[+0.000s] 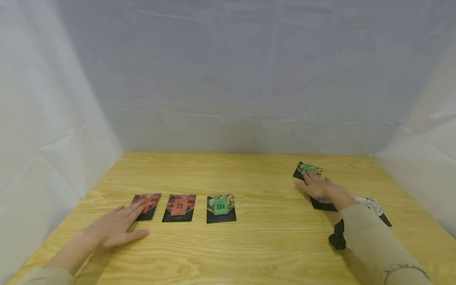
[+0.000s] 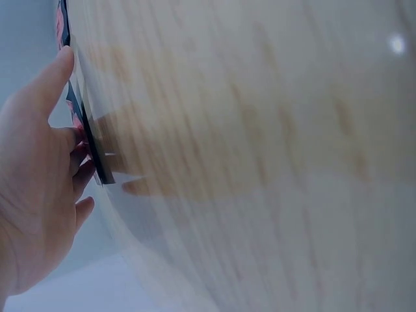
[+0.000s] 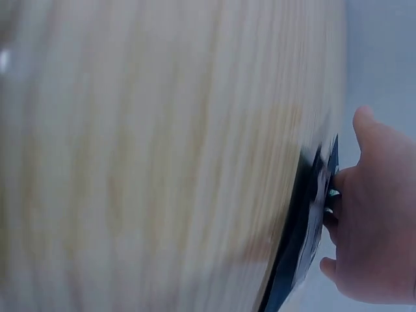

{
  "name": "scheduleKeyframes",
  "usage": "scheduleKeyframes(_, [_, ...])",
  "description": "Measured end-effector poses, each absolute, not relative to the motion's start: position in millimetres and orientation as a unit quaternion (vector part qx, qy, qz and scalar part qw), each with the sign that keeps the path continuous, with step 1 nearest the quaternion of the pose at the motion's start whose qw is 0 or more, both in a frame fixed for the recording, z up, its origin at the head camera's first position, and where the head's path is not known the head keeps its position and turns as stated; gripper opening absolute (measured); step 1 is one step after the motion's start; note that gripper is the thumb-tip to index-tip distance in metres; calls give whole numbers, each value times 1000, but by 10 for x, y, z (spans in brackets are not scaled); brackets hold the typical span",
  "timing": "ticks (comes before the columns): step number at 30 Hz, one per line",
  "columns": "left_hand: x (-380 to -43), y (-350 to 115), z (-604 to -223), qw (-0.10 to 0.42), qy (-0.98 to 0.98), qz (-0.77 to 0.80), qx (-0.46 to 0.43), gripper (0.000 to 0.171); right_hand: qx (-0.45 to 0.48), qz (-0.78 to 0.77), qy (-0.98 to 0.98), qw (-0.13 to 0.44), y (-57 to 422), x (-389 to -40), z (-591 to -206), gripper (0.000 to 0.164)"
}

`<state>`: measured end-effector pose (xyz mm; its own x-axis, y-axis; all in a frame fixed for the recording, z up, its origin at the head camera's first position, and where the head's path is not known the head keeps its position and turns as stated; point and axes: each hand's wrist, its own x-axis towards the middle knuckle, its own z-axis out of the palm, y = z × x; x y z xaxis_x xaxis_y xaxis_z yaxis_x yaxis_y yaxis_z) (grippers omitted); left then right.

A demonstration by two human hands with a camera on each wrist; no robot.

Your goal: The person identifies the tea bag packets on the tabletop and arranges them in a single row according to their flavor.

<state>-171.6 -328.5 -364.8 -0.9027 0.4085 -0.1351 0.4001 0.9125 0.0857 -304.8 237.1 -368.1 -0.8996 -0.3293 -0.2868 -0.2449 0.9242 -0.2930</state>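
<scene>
My left hand (image 1: 115, 226) rests its straight fingers on a red-and-black packet (image 1: 152, 201), the leftmost of a row of three. Beside it lie another red-labelled packet (image 1: 179, 208) and a green-labelled packet (image 1: 221, 209). Far to the right, my right hand (image 1: 318, 187) touches a second green-labelled packet (image 1: 301, 168) with extended fingers. Under that hand and sleeve, partly covered, are a dark packet (image 1: 323, 205) and a white-and-black packet (image 1: 372, 205). In the left wrist view the packet edge (image 2: 97, 156) shows beneath the fingers. The right wrist view has dark packets (image 3: 299, 240) edge-on below the hand.
The wooden table (image 1: 263, 245) carries all the packets. A pale sheet (image 1: 228, 79) hangs behind the table, with white sheets on both sides. A black device (image 1: 337, 236) is strapped at the right wrist.
</scene>
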Motion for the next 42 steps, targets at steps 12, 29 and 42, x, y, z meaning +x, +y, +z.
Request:
scheduleKeyframes(12, [-1709,-3295,-3654,83,975,29,204,84,-220,-92,958,157,1929,-2902,-3719,83])
scheduleKeyframes(29, [-1710,-3297,-3646,88,975,31,201,85,-303,-39,944,129,1516,-2378,-3761,76])
scheduleKeyframes(42, [-1683,-3278,-3640,71,974,20,214,82,-327,-35,935,130,1403,-1965,-3749,75])
